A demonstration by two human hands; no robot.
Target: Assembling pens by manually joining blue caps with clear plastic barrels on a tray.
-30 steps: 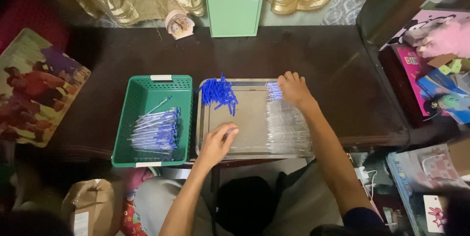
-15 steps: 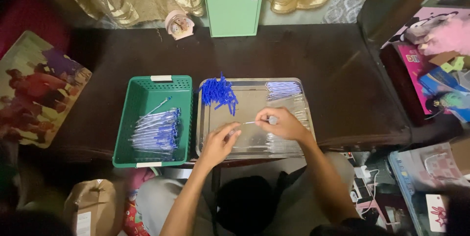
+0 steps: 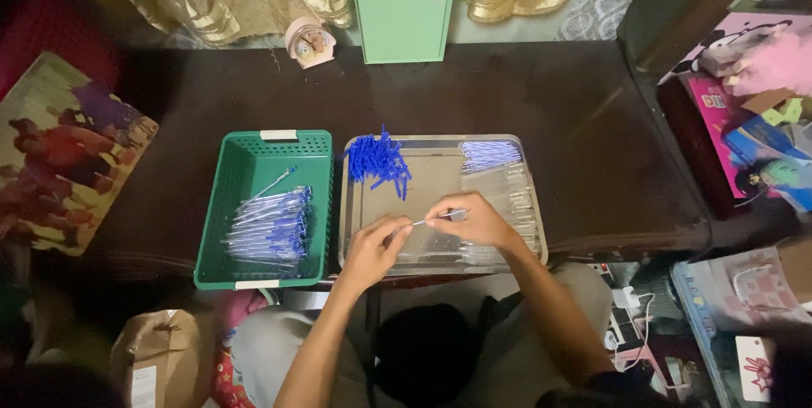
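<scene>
Fingers (image 3: 440, 218) of both hands pinched on a thin pen part (image 3: 430, 220) over the metal tray (image 3: 440, 144). Could have slipped, dropped among clear barrels (image 3: 516, 201), given so slight a grip.

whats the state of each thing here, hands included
left hand: pinching one end of the thin pen part
right hand: pinching its other end
thin pen part: held level over the tray
metal tray: holds blue caps, refills, clear barrels
blue caps: loose heap, top left corner
green basket: partly filled with pens
pens: lying stacked
</scene>
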